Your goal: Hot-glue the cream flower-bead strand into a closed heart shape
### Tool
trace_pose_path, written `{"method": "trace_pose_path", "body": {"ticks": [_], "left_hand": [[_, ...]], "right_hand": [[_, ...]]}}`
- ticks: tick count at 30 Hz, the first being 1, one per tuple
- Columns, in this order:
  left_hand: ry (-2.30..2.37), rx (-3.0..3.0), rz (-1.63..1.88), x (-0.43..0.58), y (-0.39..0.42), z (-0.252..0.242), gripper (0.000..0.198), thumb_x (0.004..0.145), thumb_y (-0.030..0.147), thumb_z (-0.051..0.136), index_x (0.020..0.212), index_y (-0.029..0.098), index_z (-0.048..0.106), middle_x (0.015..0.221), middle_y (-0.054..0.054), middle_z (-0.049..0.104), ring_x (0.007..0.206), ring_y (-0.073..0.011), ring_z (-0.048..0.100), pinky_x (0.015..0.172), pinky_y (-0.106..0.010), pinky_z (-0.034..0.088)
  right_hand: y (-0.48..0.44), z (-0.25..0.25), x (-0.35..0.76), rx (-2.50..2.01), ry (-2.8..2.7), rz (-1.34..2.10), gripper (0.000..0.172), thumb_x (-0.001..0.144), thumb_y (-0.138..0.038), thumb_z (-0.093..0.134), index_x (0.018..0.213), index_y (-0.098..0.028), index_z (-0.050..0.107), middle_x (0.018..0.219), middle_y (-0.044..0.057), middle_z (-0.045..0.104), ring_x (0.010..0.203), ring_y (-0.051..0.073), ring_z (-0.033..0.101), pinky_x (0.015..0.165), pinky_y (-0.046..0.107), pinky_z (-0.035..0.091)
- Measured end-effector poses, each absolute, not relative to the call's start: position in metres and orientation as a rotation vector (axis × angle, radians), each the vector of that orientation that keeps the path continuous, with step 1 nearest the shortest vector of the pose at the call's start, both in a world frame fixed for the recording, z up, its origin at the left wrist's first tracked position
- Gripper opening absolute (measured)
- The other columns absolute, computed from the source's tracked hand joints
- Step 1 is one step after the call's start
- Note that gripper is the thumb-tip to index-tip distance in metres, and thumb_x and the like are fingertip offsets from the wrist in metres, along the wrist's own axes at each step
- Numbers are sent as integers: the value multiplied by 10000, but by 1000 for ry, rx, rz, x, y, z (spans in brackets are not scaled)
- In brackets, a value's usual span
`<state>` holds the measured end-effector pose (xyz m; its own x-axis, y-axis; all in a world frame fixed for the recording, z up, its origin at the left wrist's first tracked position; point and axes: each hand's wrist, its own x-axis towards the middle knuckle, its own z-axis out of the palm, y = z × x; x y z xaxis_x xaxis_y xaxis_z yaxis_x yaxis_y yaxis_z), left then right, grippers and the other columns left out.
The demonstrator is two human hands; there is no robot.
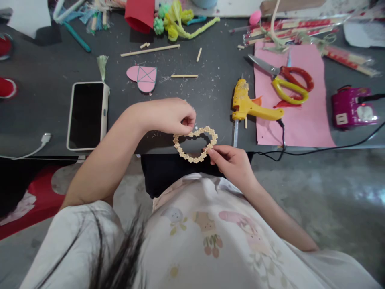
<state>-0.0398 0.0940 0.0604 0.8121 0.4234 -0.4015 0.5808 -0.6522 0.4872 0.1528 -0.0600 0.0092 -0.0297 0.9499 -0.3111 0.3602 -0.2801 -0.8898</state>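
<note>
A heart-shaped ring made of small beige flower-like pieces is held upright to my view at the table's front edge. My right hand pinches its lower right side between thumb and fingers. My left hand reaches over the upper left lobe, fingers curled and closed at the ring's top. Its fingertips are partly hidden, so any small piece between them cannot be made out. To the right of the ring lies a yellow hot glue gun with a clear glue stick in its back end.
Scissors lie on pink paper. A phone is at left, a pink heart cutout and thin sticks farther back. A purple box, a black cord and yellow pipe cleaners are also around.
</note>
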Motion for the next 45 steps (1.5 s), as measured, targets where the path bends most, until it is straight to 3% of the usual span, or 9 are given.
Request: {"method": "trace_pose_path", "body": {"ticks": [5,10,15,21,33,39,45], "left_hand": [[810,2376,-348,-43,99,59,160,767,249,544,798,177,684,799,-17,689,701,-140,598,627,-243,363],[922,2389,-399,-41,99,60,188,773,248,544,802,174,714,788,-16,692,705,-143,606,651,-249,372],[958,2372,-429,-38,98,62,172,759,248,557,783,181,714,720,-4,685,648,-126,584,637,-244,364],[949,2372,-381,-39,99,63,173,753,272,574,809,185,713,740,-17,692,637,-131,578,601,-248,353],[952,2376,-398,-40,99,61,184,759,251,546,806,180,709,734,-9,680,648,-128,583,619,-245,353],[931,2375,-430,-41,99,58,161,739,261,532,734,181,672,686,-12,649,591,-120,538,556,-258,304],[983,2405,-406,-45,103,62,204,775,290,506,803,184,679,766,-34,661,671,-153,560,603,-280,334]], "right_hand": [[-49,16,159,-1731,-1592,1106,333,918,-452,559,847,-188,749,644,-8,633,578,110,531,573,234,390],[-35,32,168,-1851,-2039,576,404,954,-400,521,651,-180,672,590,17,625,564,128,518,566,280,309],[-18,37,152,-1673,-2254,303,216,937,-297,549,927,-211,748,771,17,696,695,145,602,591,283,308],[3,29,131,-1715,-2447,236,289,950,-261,473,898,-210,753,779,36,671,686,166,567,575,321,237],[3,28,129,-1678,-2554,334,320,980,-297,467,1007,-226,778,824,40,695,735,178,620,565,329,220],[3,30,128,-1674,-2585,302,333,981,-279,453,952,-214,779,799,51,696,693,178,614,567,331,227],[4,31,128,-1652,-2591,302,335,976,-269,454,919,-208,779,802,55,702,681,179,617,567,337,236]]}}
